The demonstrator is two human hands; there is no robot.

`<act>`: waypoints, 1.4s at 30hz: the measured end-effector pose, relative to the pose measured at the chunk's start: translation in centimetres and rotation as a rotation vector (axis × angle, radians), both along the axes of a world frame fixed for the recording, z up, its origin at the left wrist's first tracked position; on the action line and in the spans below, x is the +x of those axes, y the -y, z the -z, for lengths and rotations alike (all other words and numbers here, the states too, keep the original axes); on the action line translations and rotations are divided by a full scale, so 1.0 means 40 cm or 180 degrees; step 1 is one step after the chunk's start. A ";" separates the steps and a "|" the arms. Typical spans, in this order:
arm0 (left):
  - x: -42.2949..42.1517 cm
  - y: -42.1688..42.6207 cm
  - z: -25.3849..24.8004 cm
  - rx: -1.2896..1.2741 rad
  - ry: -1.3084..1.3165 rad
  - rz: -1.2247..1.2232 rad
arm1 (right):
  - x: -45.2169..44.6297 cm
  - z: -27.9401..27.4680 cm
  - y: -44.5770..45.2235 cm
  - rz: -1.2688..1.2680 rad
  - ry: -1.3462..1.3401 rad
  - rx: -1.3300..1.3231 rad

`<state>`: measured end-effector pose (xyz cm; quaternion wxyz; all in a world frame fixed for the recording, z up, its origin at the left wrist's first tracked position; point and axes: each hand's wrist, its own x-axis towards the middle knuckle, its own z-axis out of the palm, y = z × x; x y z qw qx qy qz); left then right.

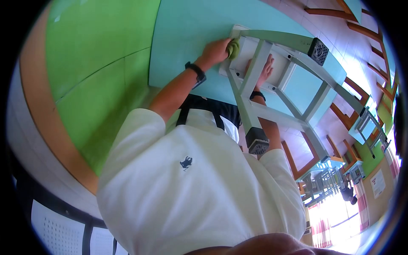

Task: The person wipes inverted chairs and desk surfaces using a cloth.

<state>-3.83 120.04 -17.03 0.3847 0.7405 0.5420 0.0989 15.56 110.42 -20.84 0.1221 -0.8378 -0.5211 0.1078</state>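
At an upturned stool [278, 114], left hand [216, 52] clutches green cloth [233, 49]; right hand [266, 71], part-hidden, seems spread flat.

A green wall [97, 46] fills the left of the view, edged by a wooden strip [36, 85], with white wall [19, 106] beyond it. A turquoise table [187, 25] adjoins the green. Across the pale tiled floor [314, 23], more tables have reddish-brown wooden legs [333, 14], and grey metal stools [321, 185] cluster farther off. Bright daylight pours through a window [340, 219] between red-and-white curtains [363, 204], near a tan wall bearing a white notice [377, 183].
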 end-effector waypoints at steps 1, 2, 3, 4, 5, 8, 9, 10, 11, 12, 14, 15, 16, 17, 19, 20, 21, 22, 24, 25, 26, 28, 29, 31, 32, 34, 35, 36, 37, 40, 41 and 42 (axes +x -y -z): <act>-0.010 0.024 0.000 -0.0162 0.0029 -0.0004 | 0.000 -0.005 0.000 -0.0018 0.0010 -0.0019; -0.018 0.046 0.001 -0.0325 0.0061 -0.0008 | -0.001 -0.009 -0.001 -0.0035 0.0023 -0.0037; -0.024 0.066 0.002 -0.0200 0.0151 -0.0060 | 0.000 -0.009 0.000 -0.0032 0.0024 -0.0038; -0.022 0.075 0.007 -0.0201 0.0153 -0.0053 | 0.000 -0.008 0.001 -0.0071 0.0083 -0.0084; -0.020 0.082 0.013 -0.0182 0.0165 -0.0103 | 0.001 -0.008 0.003 -0.0110 0.0143 -0.0130; -0.002 0.082 0.034 -0.0124 0.0222 -0.0322 | -0.003 -0.016 -0.002 -0.0054 0.0093 -0.0149; 0.004 0.072 0.040 -0.0079 0.0272 -0.0488 | -0.002 -0.012 -0.001 -0.0059 0.0095 -0.0142; 0.005 0.062 0.045 -0.0071 0.0275 -0.0499 | 0.000 -0.008 0.000 -0.0086 0.0143 -0.0150; 0.005 0.054 0.051 -0.0148 0.0366 -0.0500 | 0.002 -0.003 0.002 -0.0119 0.0189 -0.0161; 0.003 0.048 0.056 -0.0227 0.0450 -0.0504 | 0.004 -0.001 0.002 -0.0139 0.0182 -0.0158; 0.000 0.040 0.066 -0.0233 0.0499 -0.0588 | 0.006 0.004 0.005 -0.0023 -0.0052 0.0004; 0.001 0.033 0.069 -0.0242 0.0561 -0.0650 | 0.000 -0.007 0.001 -0.0022 -0.0054 0.0008; 0.002 0.023 0.074 -0.0243 0.0563 -0.0646 | -0.006 -0.019 -0.002 0.0001 -0.0079 0.0009; 0.005 0.011 0.080 0.0066 0.0696 -0.0641 | -0.010 -0.032 -0.004 0.0026 -0.0097 0.0004; 0.018 -0.023 0.085 0.0371 0.0839 -0.0642 | -0.010 -0.033 -0.002 0.0012 -0.0076 -0.0002; 0.027 -0.048 0.089 0.0566 0.0712 -0.0542 | -0.009 -0.032 -0.003 -0.0015 -0.0069 -0.0002; 0.034 -0.072 0.089 0.0767 0.0581 -0.0449 | -0.006 -0.028 0.001 -0.0032 -0.0064 0.0003; 0.038 -0.096 0.088 0.0786 0.0583 -0.0468 | -0.004 -0.018 0.002 -0.0039 -0.0045 0.0033; 0.044 -0.133 0.087 0.0895 0.0690 -0.0316 | 0.001 0.000 0.002 -0.0059 -0.0027 0.0074; 0.045 -0.146 0.088 0.0902 0.0691 -0.0323 | 0.004 0.007 0.004 -0.0073 0.0015 0.0055; 0.046 -0.155 0.088 0.0823 0.0742 -0.0359 | 0.007 0.013 0.007 -0.0088 0.0059 0.0033; 0.045 -0.144 0.094 0.0726 0.0793 -0.0409 | 0.020 0.034 0.016 -0.0159 0.0129 0.0039; 0.042 -0.132 0.095 0.0645 0.0901 -0.0462 | 0.023 0.043 0.025 -0.0223 0.0192 0.0053; 0.027 -0.110 0.118 0.0605 0.1007 -0.0553 | 0.025 0.062 0.033 -0.0206 0.0202 0.0036; 0.012 -0.087 0.137 0.0502 0.1135 -0.0470 | 0.028 0.071 0.026 -0.0174 0.0215 0.0020; -0.010 -0.053 0.152 0.0439 0.1256 -0.0398 | 0.021 0.057 0.017 -0.0144 0.0203 0.0033; -0.018 -0.025 0.142 0.0203 0.1290 -0.0352 | 0.013 0.042 0.015 -0.0072 0.0189 0.0013; -0.026 0.003 0.130 -0.0036 0.1319 -0.0302 | 0.005 0.027 0.009 -0.0086 0.0177 0.0044; -0.034 0.029 0.122 -0.0006 0.1308 -0.0308 | 0.005 0.026 0.009 -0.0093 0.0246 0.0027; -0.051 0.105 0.109 -0.0042 0.1179 -0.0271 | -0.004 0.008 0.002 -0.0080 0.0269 0.0023; -0.056 0.131 0.108 -0.0322 0.1317 -0.0388 | -0.003 0.007 0.003 -0.0056 0.0230 0.0004; -0.062 0.159 0.103 -0.0613 0.1449 -0.0507 | -0.003 0.004 0.005 -0.0067 0.0220 0.0005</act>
